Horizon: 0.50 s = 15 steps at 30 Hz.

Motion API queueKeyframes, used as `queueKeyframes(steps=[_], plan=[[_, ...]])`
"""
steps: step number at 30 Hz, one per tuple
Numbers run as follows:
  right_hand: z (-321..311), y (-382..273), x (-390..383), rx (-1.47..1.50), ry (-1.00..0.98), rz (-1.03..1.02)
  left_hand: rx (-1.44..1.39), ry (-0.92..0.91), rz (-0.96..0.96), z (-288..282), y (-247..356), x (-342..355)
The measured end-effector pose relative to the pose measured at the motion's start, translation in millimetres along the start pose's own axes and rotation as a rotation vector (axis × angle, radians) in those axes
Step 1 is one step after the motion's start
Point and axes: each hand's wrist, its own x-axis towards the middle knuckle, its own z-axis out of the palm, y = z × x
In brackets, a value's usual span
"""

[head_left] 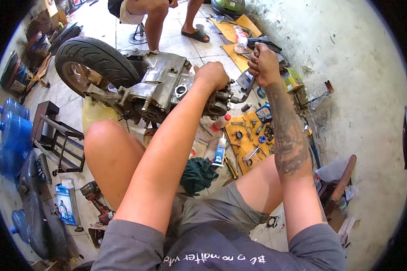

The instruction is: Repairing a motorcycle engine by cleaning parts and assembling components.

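A scooter engine [160, 83] with its rear wheel [99, 61] still attached lies on the floor in front of me. My left hand [212, 75] is curled over the engine's right end, its fingertips mostly hidden behind the knuckles. Raised to the right, my right hand [263, 65] is closed around the upper part of a bent metal wrench [249, 91]. The wrench's lower end meets the engine's right end. Below it, small parts and tools lie on a yellow cardboard sheet [253, 156].
Between my knees are a blue-and-white tube [220, 150], a red-capped bottle [221, 122] and a dark green rag [200, 175]. A power drill [97, 198], a metal frame [61, 137] and blue water jugs [14, 140] stand left. Another person's leg [156, 22] is beyond the engine; a wall rises right.
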Motion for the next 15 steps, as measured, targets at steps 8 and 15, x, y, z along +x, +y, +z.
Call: queueKeyframes(steps=[8,15], plan=[[7,33,29,-0.444,0.286,-0.435,-0.016,-0.112,-0.065,2,4,6],[21,16,-15,-0.123,0.029,-0.293,-0.061,-0.171,-0.055,2,-3,12]])
